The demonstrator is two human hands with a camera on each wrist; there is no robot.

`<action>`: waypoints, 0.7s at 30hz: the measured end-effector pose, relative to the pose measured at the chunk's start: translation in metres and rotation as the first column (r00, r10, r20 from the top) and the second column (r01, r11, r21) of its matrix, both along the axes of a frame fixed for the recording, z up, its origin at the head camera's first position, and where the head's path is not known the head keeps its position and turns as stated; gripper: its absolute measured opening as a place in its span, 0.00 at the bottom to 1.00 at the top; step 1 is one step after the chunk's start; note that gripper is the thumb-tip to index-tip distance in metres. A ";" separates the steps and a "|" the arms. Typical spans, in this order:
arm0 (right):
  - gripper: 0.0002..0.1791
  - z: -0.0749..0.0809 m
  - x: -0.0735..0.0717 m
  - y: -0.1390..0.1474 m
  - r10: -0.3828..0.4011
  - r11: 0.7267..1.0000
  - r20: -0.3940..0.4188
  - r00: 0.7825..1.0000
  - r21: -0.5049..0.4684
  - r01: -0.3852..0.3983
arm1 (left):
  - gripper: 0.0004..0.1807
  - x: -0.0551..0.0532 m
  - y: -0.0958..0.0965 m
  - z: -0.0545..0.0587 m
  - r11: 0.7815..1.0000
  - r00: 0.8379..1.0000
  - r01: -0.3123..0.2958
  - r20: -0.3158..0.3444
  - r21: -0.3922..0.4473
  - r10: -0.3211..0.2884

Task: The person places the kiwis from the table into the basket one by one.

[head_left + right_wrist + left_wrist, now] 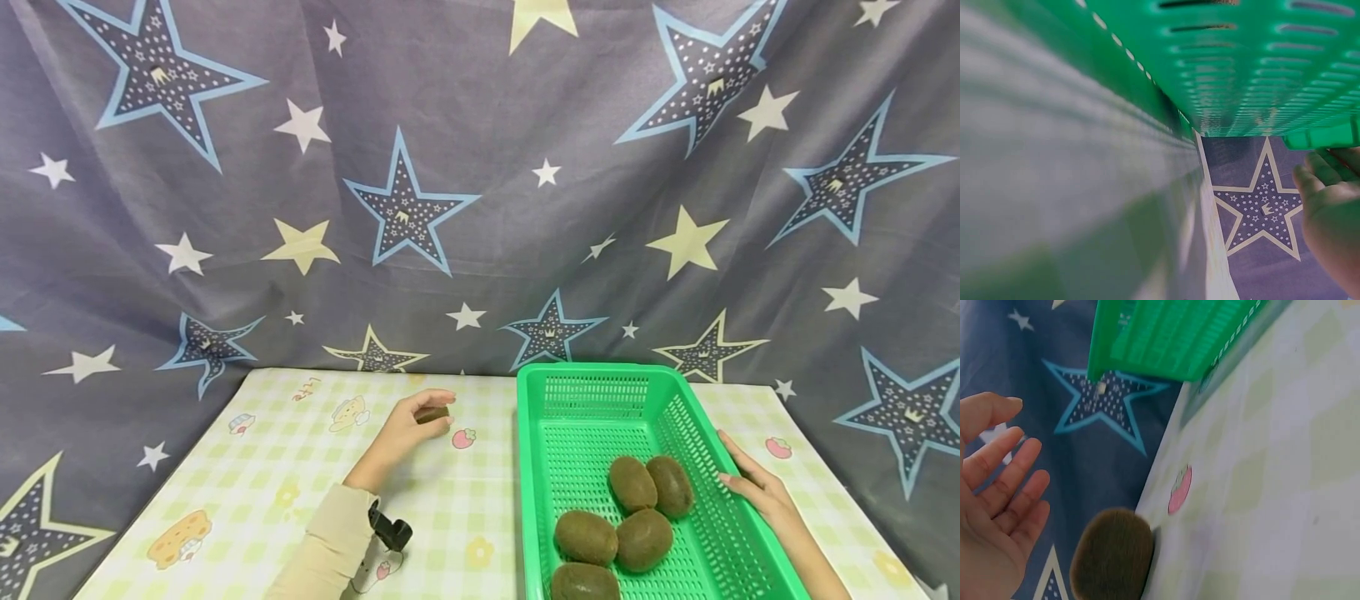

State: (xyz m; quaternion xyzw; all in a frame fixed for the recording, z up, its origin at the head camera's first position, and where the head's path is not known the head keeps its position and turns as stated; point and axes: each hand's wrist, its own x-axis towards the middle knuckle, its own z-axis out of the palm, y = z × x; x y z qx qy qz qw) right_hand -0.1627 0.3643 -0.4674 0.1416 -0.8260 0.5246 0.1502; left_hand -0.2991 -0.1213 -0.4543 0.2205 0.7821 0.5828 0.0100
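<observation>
A brown kiwi rests on the checked tablecloth at the middle of the table. My left hand is around it in the head view, the kiwi partly hidden behind thumb and fingers. The left wrist view shows the same hand with loosely bent fingers spread apart, a gap between them and the kiwi. At the right side of the green basket, my right hand holds the rim, with the thumb over its edge and the fingers along the outside. Several kiwis lie inside the basket's near half.
Light green and white checked cloth with printed cartoon figures covers the table. A dark curtain with stars hangs right behind the far edge. A black wrist camera sits on the left wrist, over a beige sleeve.
</observation>
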 end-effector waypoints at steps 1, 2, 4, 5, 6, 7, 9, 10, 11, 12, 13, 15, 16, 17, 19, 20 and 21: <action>0.31 0.000 0.000 0.000 0.002 1.000 -0.002 1.000 -0.001 -0.002 | 0.23 -0.001 -0.002 0.000 1.000 1.000 -0.005 0.016 0.009 0.005; 0.31 0.000 0.000 0.000 0.000 1.000 0.000 1.000 0.000 0.000 | 0.23 -0.003 -0.004 -0.001 1.000 0.999 -0.011 0.030 0.017 0.010; 0.31 0.000 0.000 0.000 -0.002 1.000 0.003 1.000 0.000 0.002 | 0.23 -0.006 -0.008 -0.002 0.999 0.999 -0.020 0.037 0.026 0.019; 0.31 0.000 0.000 0.000 -0.004 1.000 0.003 1.000 -0.001 0.004 | 0.23 -0.009 -0.009 -0.003 0.999 0.999 -0.024 0.044 0.032 0.023; 0.31 0.000 0.000 0.001 -0.006 1.000 0.003 1.000 -0.002 0.006 | 0.23 -0.010 -0.011 -0.004 0.999 0.998 -0.031 0.050 0.032 0.029; 0.32 0.000 0.000 0.001 -0.009 1.000 0.002 1.000 -0.001 0.009 | 0.23 -0.012 -0.012 -0.005 0.999 0.998 -0.033 0.060 0.033 0.031; 0.32 0.000 0.000 0.001 -0.005 1.000 0.000 1.000 -0.007 0.005 | 0.24 -0.013 -0.014 -0.008 0.999 0.997 -0.047 0.070 0.022 0.045; 0.32 0.000 0.000 0.001 -0.003 1.000 -0.004 1.000 -0.010 0.003 | 0.24 -0.014 -0.015 -0.009 0.998 0.995 -0.053 0.081 0.022 0.051; 0.31 0.000 0.001 0.001 -0.002 1.000 -0.007 1.000 -0.011 0.002 | 0.25 -0.015 -0.016 -0.010 0.998 0.994 -0.059 0.088 0.021 0.057; 0.31 0.000 0.001 0.001 0.001 1.000 -0.008 1.000 -0.012 -0.001 | 0.26 -0.016 -0.017 -0.012 0.998 0.994 -0.065 0.092 0.016 0.063; 0.31 0.000 0.001 0.001 0.004 1.000 -0.010 1.000 -0.015 -0.004 | 0.26 -0.017 -0.019 -0.013 0.997 0.993 -0.074 0.092 0.008 0.073; 0.31 0.000 0.000 0.000 0.007 1.000 -0.011 1.000 -0.017 -0.007 | 0.27 -0.018 -0.020 -0.015 0.995 0.991 -0.098 0.092 -0.001 0.097; 0.31 0.000 0.000 0.000 0.009 1.000 -0.013 1.000 -0.017 -0.009 | 0.27 -0.018 -0.021 -0.016 0.994 0.990 -0.112 0.088 -0.015 0.113; 0.31 0.000 0.000 0.000 0.011 1.000 -0.014 1.000 -0.017 -0.012 | 0.27 -0.019 -0.022 -0.017 0.992 0.988 -0.126 0.084 -0.029 0.128; 0.31 0.000 0.000 0.000 0.019 1.000 -0.017 1.000 -0.020 -0.019 | 0.26 -0.020 -0.022 -0.018 0.987 0.985 -0.149 0.077 -0.060 0.154; 0.31 0.000 0.000 0.000 0.022 1.000 -0.019 1.000 -0.020 -0.022 | 0.26 -0.020 -0.022 -0.019 0.985 0.983 -0.160 0.081 -0.069 0.165; 0.31 0.000 0.000 0.000 0.025 0.999 -0.021 0.999 -0.022 -0.026 | 0.27 -0.021 -0.023 -0.020 0.982 0.980 -0.170 0.087 -0.077 0.177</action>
